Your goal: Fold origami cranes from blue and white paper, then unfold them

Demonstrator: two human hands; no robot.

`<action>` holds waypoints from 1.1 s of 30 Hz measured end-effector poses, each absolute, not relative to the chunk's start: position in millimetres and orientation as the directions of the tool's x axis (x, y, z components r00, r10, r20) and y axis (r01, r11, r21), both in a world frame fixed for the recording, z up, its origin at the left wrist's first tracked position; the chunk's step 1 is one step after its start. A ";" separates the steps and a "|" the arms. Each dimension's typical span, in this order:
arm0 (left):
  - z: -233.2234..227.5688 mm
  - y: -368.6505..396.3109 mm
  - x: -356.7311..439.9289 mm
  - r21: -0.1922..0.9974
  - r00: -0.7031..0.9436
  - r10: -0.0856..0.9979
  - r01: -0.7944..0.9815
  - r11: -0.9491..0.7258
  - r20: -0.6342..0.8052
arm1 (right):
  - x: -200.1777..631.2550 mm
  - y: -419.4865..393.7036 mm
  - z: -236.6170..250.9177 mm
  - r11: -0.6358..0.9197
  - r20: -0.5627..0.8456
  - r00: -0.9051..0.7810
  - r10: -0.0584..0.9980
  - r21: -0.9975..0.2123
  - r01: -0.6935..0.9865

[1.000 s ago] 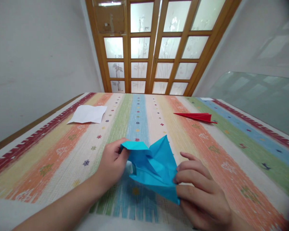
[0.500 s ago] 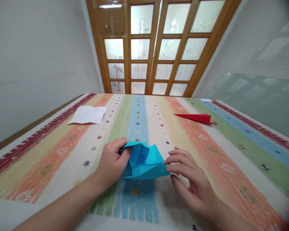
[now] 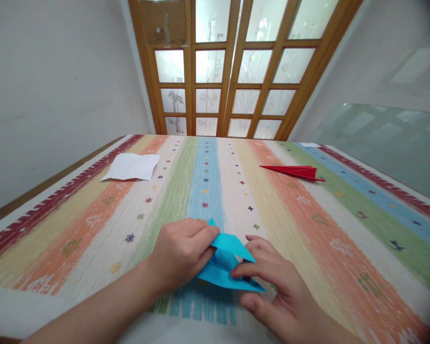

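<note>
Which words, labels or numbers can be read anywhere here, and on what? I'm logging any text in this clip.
None can be read.
White paper: blank on the side that shows.
Blue paper, held by the left hand and right hand: plain, no print.
Red folded paper: plain.
Striped tablecloth: only small flower and cross motifs, no letters.
Door panes: etched bamboo pictures, no writing.

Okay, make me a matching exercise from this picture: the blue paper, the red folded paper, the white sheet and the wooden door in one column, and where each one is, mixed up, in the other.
Things:
1. blue paper
2. red folded paper
3. white sheet
4. wooden door

Places:
A. far left on the tablecloth
B. beyond the table's far edge
C. between both hands
D. far right on the tablecloth

Pairs: 1-C, 2-D, 3-A, 4-B
</note>
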State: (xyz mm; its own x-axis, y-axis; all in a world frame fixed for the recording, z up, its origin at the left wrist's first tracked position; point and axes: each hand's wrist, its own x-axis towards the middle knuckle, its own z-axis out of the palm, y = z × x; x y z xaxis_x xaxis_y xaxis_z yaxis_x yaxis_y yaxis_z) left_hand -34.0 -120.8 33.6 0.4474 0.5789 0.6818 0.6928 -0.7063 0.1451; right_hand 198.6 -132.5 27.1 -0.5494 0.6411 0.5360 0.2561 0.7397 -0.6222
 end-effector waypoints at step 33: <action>32.8 -111.9 -36.3 0.850 0.226 0.863 0.183 -0.493 0.452 | 196.8 -123.9 14.9 0.476 0.231 -0.654 0.720 -0.851 0.223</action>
